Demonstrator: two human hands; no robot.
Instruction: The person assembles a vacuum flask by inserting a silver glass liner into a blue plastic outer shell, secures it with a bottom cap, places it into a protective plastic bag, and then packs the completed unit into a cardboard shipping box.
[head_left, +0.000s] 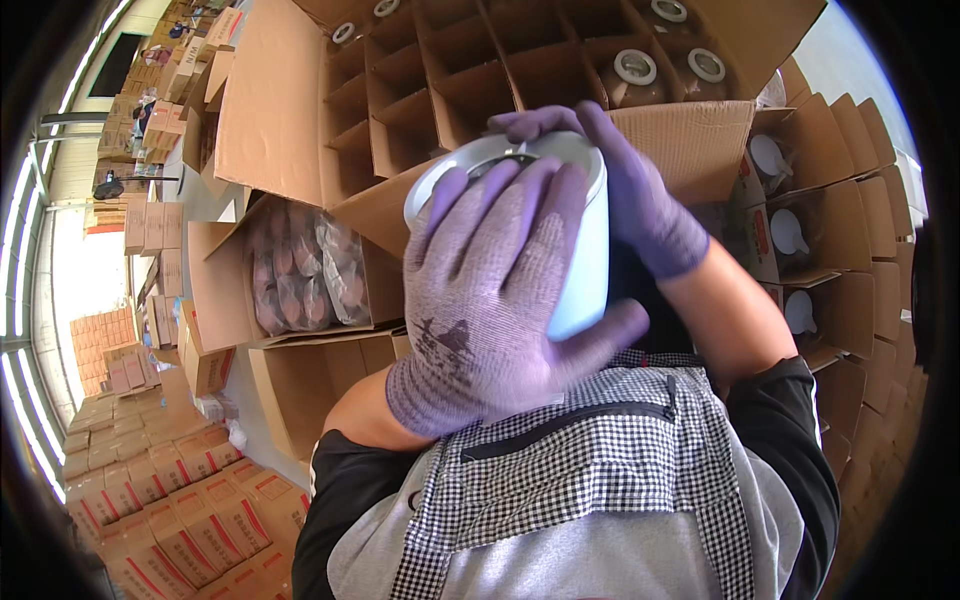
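Observation:
A pale blue cylindrical container [583, 285] with a whitish rim is held upright-tilted in front of my chest, its dark round opening partly showing. My left hand [485, 290], in a purple-grey knit glove, grips it from the near side; its fingers lie across the top and over the opening, and its thumb sticks out to the right. My right hand [630, 190], in a matching glove, curves round the far right side with fingers at the rim. The container's lower part and left side are hidden behind my left hand.
Ahead stands an open divided carton [680, 135] with several glass flasks [635, 80] in its cells. Lower left, an open box [375, 265] holds plastic-wrapped items [305, 270]. Boxes at right contain white funnel-like parts [788, 232]. Stacked cartons [190, 530] stand at left.

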